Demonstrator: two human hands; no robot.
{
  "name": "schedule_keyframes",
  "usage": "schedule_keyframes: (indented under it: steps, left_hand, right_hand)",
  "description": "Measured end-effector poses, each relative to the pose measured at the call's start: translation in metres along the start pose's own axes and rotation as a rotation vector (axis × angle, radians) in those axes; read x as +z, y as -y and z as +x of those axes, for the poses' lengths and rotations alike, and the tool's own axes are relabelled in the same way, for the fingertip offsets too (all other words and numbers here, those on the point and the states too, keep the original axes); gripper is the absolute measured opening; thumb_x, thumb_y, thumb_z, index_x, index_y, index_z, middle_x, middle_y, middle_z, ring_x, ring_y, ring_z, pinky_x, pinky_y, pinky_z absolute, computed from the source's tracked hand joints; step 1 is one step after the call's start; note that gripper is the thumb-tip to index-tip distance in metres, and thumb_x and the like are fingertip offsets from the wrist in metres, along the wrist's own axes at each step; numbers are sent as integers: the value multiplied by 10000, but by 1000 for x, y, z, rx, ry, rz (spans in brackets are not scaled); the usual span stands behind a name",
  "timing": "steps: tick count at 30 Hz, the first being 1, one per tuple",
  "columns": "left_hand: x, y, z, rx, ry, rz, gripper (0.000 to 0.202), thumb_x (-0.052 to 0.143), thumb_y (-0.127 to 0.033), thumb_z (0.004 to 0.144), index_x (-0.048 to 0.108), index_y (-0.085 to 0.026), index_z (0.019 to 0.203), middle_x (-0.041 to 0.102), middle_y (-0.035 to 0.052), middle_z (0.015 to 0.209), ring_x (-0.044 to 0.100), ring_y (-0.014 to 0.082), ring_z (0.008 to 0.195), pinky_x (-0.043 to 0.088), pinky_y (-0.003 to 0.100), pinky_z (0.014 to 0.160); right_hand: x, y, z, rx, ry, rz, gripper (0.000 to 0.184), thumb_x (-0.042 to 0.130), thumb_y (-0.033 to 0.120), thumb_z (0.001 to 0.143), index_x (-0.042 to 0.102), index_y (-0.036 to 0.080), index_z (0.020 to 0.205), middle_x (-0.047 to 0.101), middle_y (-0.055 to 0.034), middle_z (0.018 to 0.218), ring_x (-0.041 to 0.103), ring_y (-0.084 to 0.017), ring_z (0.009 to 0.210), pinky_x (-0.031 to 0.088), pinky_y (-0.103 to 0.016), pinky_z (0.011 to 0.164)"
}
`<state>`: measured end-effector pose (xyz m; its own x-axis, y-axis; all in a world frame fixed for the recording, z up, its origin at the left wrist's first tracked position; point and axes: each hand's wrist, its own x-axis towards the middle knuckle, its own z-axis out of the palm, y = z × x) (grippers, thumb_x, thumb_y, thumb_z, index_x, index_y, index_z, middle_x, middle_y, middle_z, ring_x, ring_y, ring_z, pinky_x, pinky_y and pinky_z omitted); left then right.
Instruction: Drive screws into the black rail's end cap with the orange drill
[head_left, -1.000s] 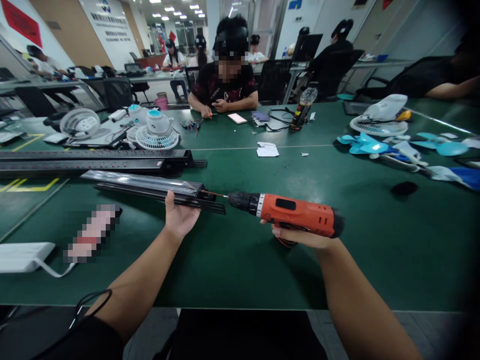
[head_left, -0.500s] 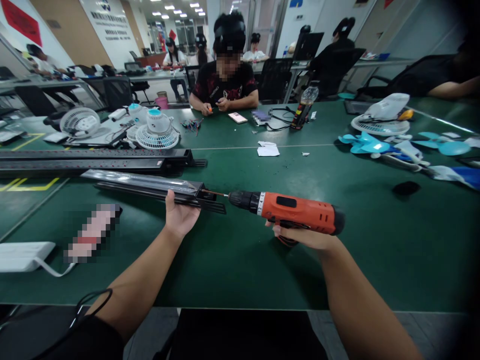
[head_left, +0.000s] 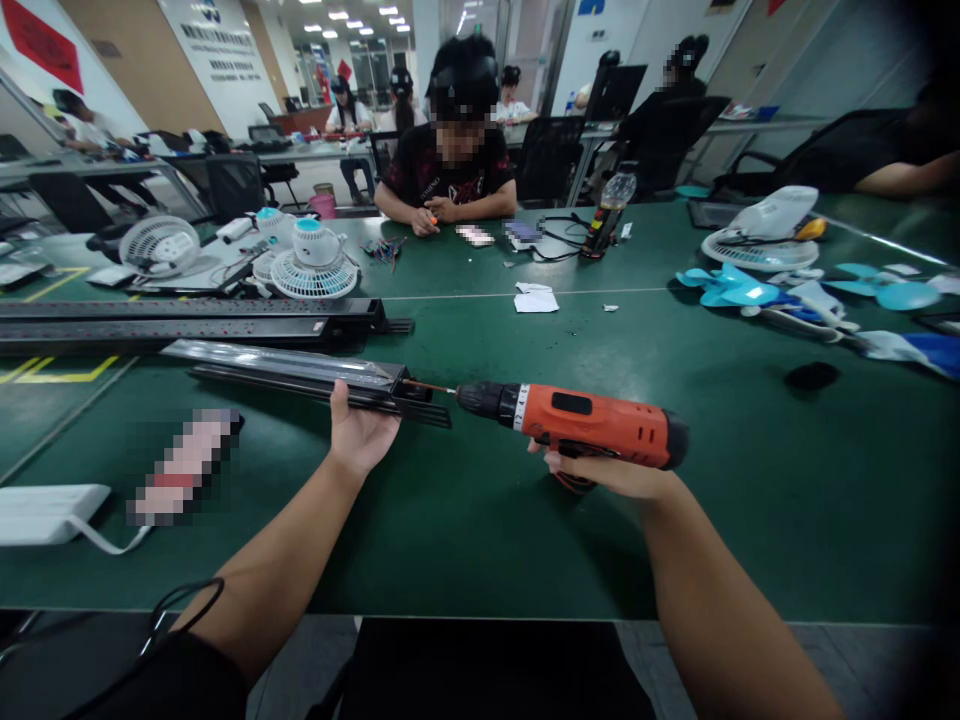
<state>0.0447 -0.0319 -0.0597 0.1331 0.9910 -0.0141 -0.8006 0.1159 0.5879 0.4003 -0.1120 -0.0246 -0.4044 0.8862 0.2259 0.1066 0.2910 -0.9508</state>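
Observation:
My left hand (head_left: pixel 363 436) is closed round the near end of a long black metal rail (head_left: pixel 300 372), its thumb up along the side and the other fingers hidden underneath. Clear film covers part of the rail's top. My right hand (head_left: pixel 600 470) grips an orange cordless drill (head_left: pixel 596 425) by its handle, mostly out of sight below the body. From the drill's black chuck (head_left: pixel 480 400) a thin bit (head_left: pixel 431 387) points left and reaches the rail's open end. Whether its tip touches anything inside is hidden.
More black rails (head_left: pixel 187 320) lie behind on the left. White fans (head_left: pixel 315 262) stand beyond them; blue fan blades (head_left: pixel 731 288) lie at right. A phone (head_left: pixel 187 465) and a white power bank (head_left: pixel 52 512) are near my left arm. A person (head_left: pixel 454 150) sits opposite, by a bottle (head_left: pixel 607 215).
My hands, the drill and the rail stay where they were. The person opposite has shifted their hands slightly and lowered their head a little.

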Motion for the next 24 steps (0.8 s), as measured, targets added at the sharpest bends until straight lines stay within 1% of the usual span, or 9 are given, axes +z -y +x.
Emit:
schedule_keyframes:
  steps: [3,6,8,14,20,24]
  left_hand:
    - [-2,0,1,-6,16,-11,491,725,-659,922,759,-283,1235,833,30,1175,748,286,1229,579,422,1089]
    - [-3,-1,1,-13,29,-18,484,711,-655,935,763,-274,1229,834,37,1177,754,288,1219,589,421,1081]
    - [-2,-1,0,-8,22,-6,486,712,-661,931,768,-264,1207,833,42,1181,755,290,1216,592,420,1082]
    - [1,0,0,8,-11,39,512,724,-686,909,771,-261,1190,826,56,1183,708,320,1303,554,457,1135]
    - [-1,0,1,-1,28,-8,484,716,-649,935,767,-252,1206,832,44,1179,764,280,1180,601,403,1055]
    - [-3,0,1,-7,26,-18,517,742,-653,914,758,-236,1219,831,51,1194,765,276,1180,600,396,1056]
  right_hand:
    - [0,2,0,8,14,-3,206,805,311,962,785,233,1151,822,-63,1036,796,-201,909,709,-340,837]
    - [0,1,0,12,-2,10,183,819,305,951,794,231,1116,825,-58,1019,799,-196,899,708,-324,825]
    - [0,0,-1,7,-13,20,176,833,301,939,804,231,1098,828,-55,1007,800,-193,888,709,-318,818]
    - [0,-3,-1,43,-1,29,191,834,345,941,811,220,1083,822,-63,968,795,-195,825,718,-320,752]
    - [1,-8,-2,37,-42,4,195,843,355,925,809,217,1058,817,-64,966,786,-193,837,714,-347,829]
    - [2,-7,-2,30,-40,-16,196,832,364,925,803,227,1062,810,-61,971,781,-194,834,710,-362,842]
